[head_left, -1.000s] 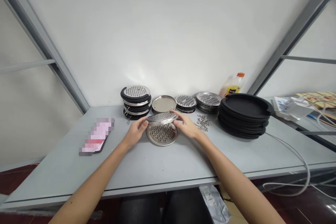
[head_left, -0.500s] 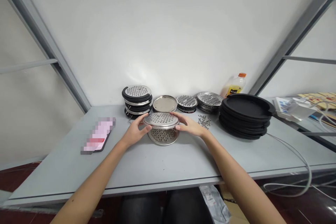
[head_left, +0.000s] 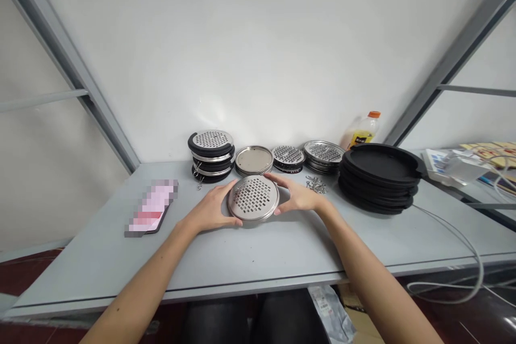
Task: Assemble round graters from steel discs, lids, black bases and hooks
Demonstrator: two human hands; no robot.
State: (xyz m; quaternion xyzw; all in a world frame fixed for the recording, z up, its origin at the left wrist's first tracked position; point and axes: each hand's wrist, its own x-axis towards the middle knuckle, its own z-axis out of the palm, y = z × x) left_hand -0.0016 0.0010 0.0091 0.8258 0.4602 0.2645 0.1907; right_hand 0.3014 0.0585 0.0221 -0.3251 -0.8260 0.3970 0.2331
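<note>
A round metal grater plate (head_left: 253, 197) with rows of small slots is near the middle of the table, tilted slightly toward me. Beneath its front edge a second metal rim shows; the rest of that lower plate is hidden. My left hand (head_left: 212, 208) curves round the left side, thumb along the front edge. On the right side my right hand (head_left: 297, 196) holds the rim, fingers behind and thumb at the front. Just behind stands a stack of plain round metal plates (head_left: 253, 160).
At the back left is a stack of black-rimmed graters (head_left: 212, 142) with metal clips. Behind my right hand are grater discs (head_left: 288, 156), more metal plates (head_left: 323, 151) and loose clips (head_left: 316, 185). Black round holders (head_left: 379, 183), a bottle (head_left: 365, 129) and a phone (head_left: 155, 207) flank them.
The slotted plate has come down over the spiky lower plate, which showed below it before and is now nearly covered. Both hands have lowered with it.
</note>
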